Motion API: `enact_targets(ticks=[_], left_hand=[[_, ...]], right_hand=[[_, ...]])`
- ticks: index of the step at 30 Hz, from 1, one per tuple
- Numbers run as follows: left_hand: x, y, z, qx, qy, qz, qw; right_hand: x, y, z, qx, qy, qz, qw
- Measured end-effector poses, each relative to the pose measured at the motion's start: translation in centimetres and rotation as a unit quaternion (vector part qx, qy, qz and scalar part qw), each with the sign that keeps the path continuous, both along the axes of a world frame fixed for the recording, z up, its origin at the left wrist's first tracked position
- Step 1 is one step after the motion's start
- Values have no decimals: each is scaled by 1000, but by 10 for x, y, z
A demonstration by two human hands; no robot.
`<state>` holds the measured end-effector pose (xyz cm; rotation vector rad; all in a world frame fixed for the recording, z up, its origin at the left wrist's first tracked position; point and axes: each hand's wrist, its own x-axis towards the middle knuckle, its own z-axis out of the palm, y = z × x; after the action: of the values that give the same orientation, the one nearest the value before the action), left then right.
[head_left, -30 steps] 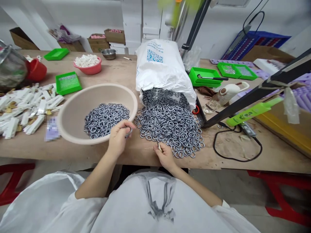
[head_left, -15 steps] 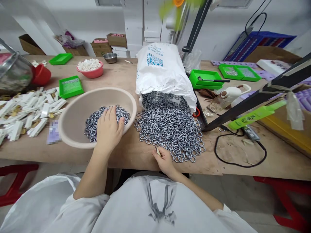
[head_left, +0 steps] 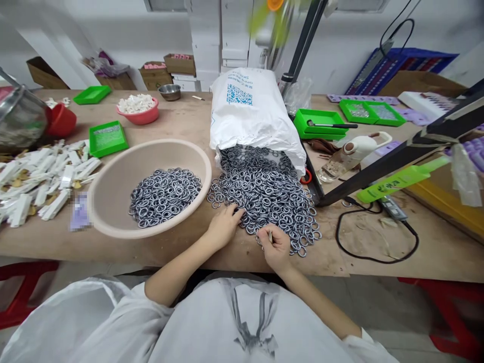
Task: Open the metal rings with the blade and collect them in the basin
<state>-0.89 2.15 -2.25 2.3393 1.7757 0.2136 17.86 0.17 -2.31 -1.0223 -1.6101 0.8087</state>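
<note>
White walls [head_left: 155,35] rise behind a long wooden table [head_left: 185,121], on which a plump white sack [head_left: 247,121] lies with its open mouth toward the person. Grey rings [head_left: 264,191] spill from the mouth and spread in a heap just in front of the sack. Left of the sack stands a wide beige basin [head_left: 111,184], with more rings lying in its bottom.

Both hands are in front of the sack, apart from each other. The left hand [head_left: 223,227] is at the near left edge of the heap, fingers bent down onto the rings; whether it grips one cannot be told. The right hand [head_left: 278,247], farther right, is curled around a small tan tool [head_left: 270,237] that the fingers mostly hide.

Farther back, left of the sack, are a green tray [head_left: 109,138], a pink bowl [head_left: 145,116] of white pieces and a small metal bowl [head_left: 170,93]. Right of the sack, a black-handled tool [head_left: 335,125] lies across a green box [head_left: 302,122], with a bottle [head_left: 348,155] nearer the person.
</note>
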Motion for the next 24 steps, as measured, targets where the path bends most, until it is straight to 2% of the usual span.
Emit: enact_targets(ticks=[7, 10, 12, 15, 19, 21, 24], left_hand=[[4, 24, 34, -29, -79, 19, 996], [9, 33, 42, 9, -161, 15, 987], [12, 38, 41, 43, -247, 34, 968], [14, 43, 33, 36, -415, 77, 906], [14, 46, 21, -70, -634, 114, 761], [14, 46, 18, -115, -690, 132, 702], [14, 44, 18, -172, -721, 139, 657]], right_hand=[[-1, 46, 27, -53, 20, -21, 998], [-7, 72, 36, -73, 20, -1, 997], [-12, 85, 36, -76, -5, 7, 997], [-17, 93, 29, -53, -47, -3, 997], [-18, 91, 17, -8, -46, 19, 999], [-18, 89, 13, 23, -42, 46, 998], [-17, 86, 9, 59, -40, 61, 996]])
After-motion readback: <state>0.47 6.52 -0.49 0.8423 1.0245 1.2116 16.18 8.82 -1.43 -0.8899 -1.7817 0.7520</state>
